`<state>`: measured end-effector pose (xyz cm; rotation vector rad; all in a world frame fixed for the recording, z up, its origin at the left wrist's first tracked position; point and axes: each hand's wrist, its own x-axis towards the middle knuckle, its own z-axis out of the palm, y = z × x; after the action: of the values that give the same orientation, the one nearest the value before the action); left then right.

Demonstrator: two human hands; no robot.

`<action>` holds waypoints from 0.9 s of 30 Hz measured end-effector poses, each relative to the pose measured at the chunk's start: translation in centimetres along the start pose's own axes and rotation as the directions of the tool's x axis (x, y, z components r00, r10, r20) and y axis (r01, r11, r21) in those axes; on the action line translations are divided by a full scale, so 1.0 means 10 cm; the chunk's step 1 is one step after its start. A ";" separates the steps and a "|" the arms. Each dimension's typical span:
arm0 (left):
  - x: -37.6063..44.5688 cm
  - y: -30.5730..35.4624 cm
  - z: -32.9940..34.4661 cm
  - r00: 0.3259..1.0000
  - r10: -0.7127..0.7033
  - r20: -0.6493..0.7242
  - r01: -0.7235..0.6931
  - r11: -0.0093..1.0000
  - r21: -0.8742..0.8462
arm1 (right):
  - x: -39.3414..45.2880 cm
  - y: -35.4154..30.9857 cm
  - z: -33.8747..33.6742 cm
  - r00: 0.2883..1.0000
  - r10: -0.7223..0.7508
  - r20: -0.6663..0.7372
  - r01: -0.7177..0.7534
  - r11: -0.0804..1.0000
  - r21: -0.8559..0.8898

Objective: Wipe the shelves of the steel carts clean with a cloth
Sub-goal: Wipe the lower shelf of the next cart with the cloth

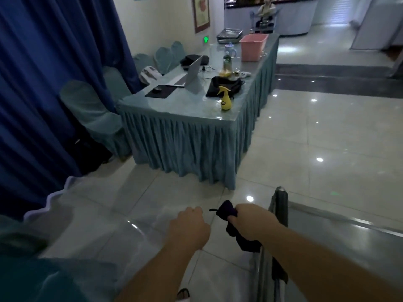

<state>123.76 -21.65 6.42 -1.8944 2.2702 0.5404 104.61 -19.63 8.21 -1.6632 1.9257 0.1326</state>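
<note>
My right hand (pixel 250 221) grips a dark cloth (pixel 231 212) bunched in its fist, with a tail of it hanging down below the wrist. The hand is just left of the steel cart's handle (pixel 281 205) at the lower right; the cart's top shelf (pixel 340 243) stretches away to the right. My left hand (pixel 189 225) hangs over the floor with its fingers curled and holds nothing. A yellow spray bottle (pixel 225 99) stands on the near end of the skirted table (pixel 185 136) ahead.
The table carries a laptop (pixel 193 75), a pink bin (pixel 253 46), bottles and black bags. Covered chairs (pixel 91 110) line its left side by the blue curtain (pixel 43 83). Tiled floor lies open to the right. A second cart (pixel 265 20) stands far back.
</note>
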 end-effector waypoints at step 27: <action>3.26 -0.24 -0.91 0.867 0.443 0.229 -0.481 0.864 0.151 | 2.21 0.02 -0.74 0.871 0.487 -0.060 -0.459 0.852 0.253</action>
<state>120.72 -55.31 3.73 -1.1427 2.5395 0.4884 100.67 -42.10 3.53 -1.0377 2.3163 -0.0059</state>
